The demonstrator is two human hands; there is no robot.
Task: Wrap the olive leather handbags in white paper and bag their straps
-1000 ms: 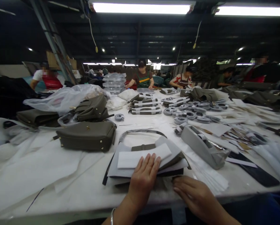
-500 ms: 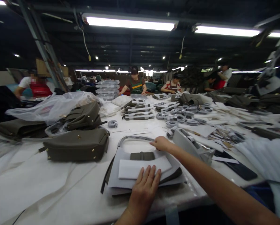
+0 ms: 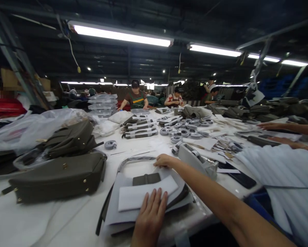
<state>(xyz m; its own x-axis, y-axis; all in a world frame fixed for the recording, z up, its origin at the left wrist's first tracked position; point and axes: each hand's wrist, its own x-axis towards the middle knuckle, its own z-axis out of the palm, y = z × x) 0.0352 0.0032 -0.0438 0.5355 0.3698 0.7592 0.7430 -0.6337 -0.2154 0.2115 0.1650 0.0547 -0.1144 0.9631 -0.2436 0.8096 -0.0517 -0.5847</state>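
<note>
In front of me on the table lies a dark olive handbag (image 3: 106, 209) with white padding sheets (image 3: 112, 214) over it. A folded white foam strip (image 3: 129, 199) rests on top, below an olive strap tab (image 3: 146, 178). My left hand (image 3: 151, 211) lies flat on the strip's right part, fingers stretched out. At the bag's top right, my right hand (image 3: 164, 161) pinches the wrapped handle (image 3: 133, 160), which arcs away to the left. The fingertips of that hand are partly hidden.
Olive handbags (image 3: 58, 178) stand at left beside clear plastic (image 3: 37, 127). Wrapped straps (image 3: 140, 132) and coiled rolls (image 3: 179, 132) lie beyond. A grey padded piece (image 3: 195, 159), a dark phone-like slab (image 3: 240, 178) and foam sheets (image 3: 285, 178) are at right. A co-worker's hands (image 3: 269, 126) reach in.
The view has swung to the right, so the scene sits further left. A co-worker's hands have appeared at the right. My hands keep their places on the bag.
</note>
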